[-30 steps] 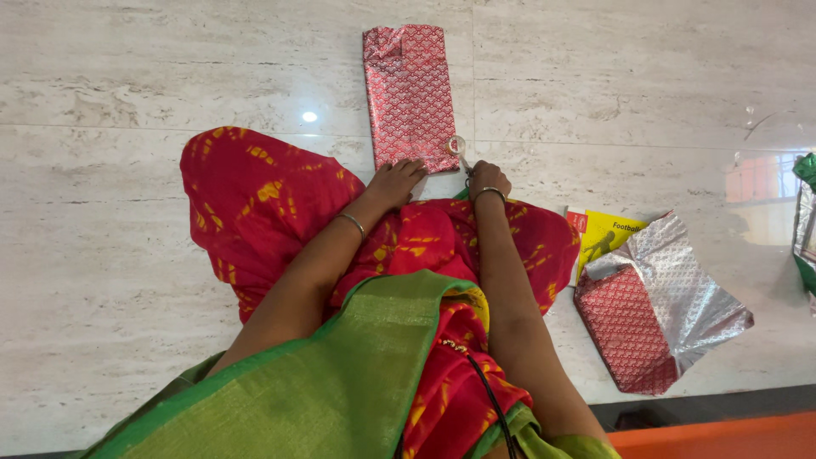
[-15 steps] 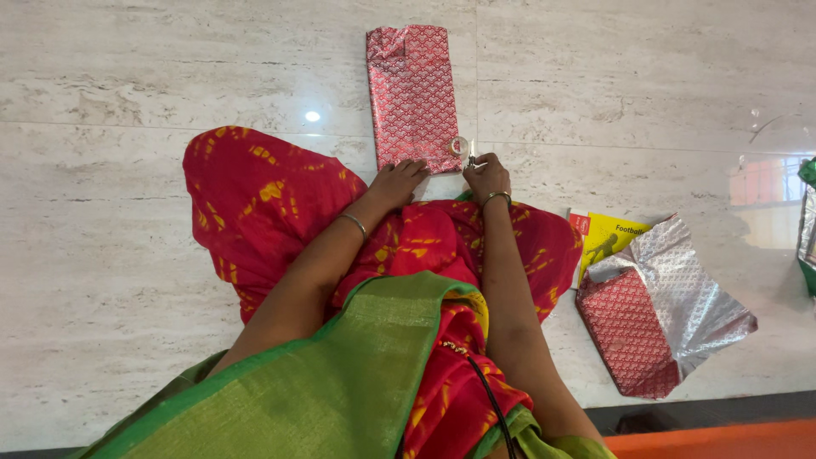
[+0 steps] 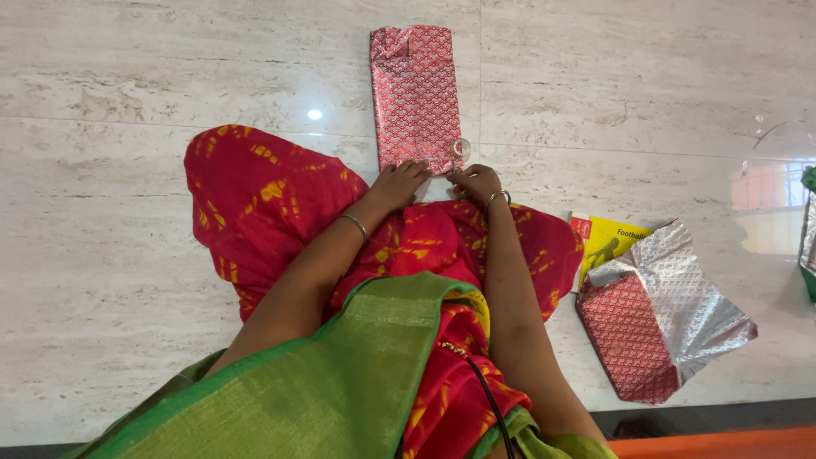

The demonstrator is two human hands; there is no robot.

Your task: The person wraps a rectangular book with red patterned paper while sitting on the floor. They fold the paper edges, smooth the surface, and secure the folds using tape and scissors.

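Both arms reached forward over the lap to the marble floor [image 3: 170, 76]. The left hand [image 3: 396, 182] lay flat, fingers spread and released, pressing the near end of the red wrapped parcel [image 3: 416, 93]. The right hand [image 3: 477, 181] curled its fingers at the parcel's near right corner, beside a small roll of clear tape [image 3: 460, 147]; whether they pinched anything could not be told.

Floor [image 3: 127, 255]: pale cream marble-look tiles, polished, thin grout lines crossing | Light: small bright ceiling-lamp glint [image 3: 315, 114] left of centre | Reflection [image 3: 769, 191]: window glow on the right tiles | Near edge: dark strip [image 3: 705, 415], orange surface [image 3: 731, 444] at bottom right
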